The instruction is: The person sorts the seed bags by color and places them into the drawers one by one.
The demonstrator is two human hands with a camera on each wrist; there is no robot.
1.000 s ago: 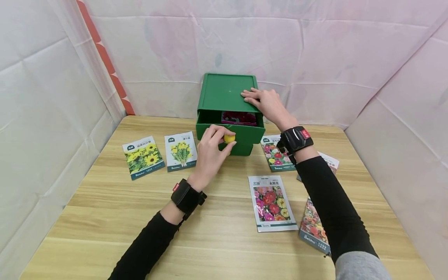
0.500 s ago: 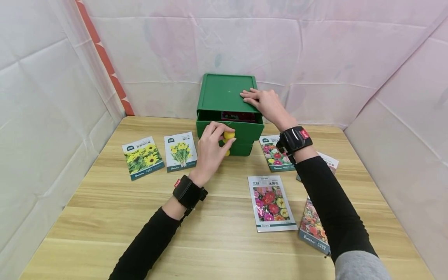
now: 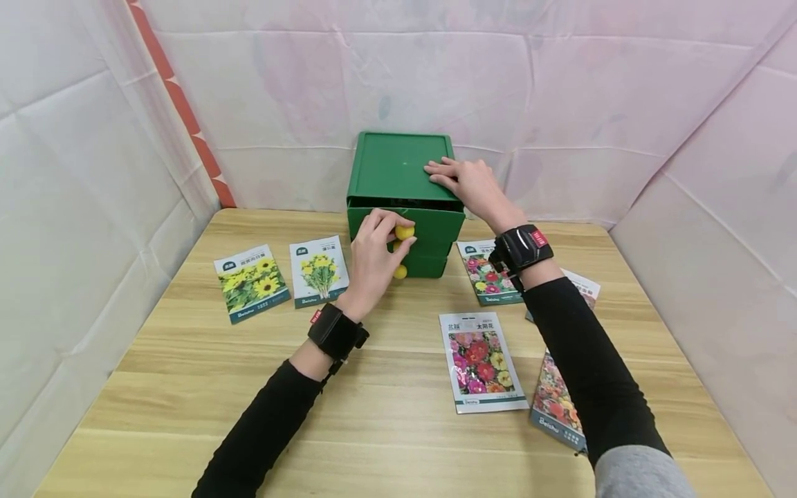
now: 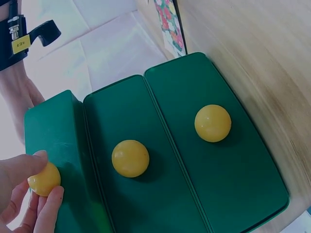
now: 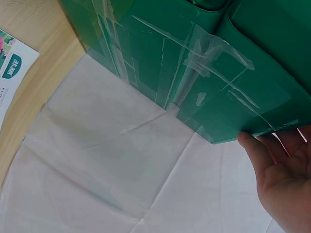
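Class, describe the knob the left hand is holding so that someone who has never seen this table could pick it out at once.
Start at the green drawer box at the back of the wooden table. Three round yellow knobs run down its front, one per drawer. The one meant is the top knob, the only one pinched in the grip of the left hand; the middle knob and bottom knob are untouched.

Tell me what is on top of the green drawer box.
The right hand lies flat on the lid of the box, fingers straight, near its right front edge. Nothing else shows on the lid. The patch under the palm is hidden, and so is the drawers' inside.
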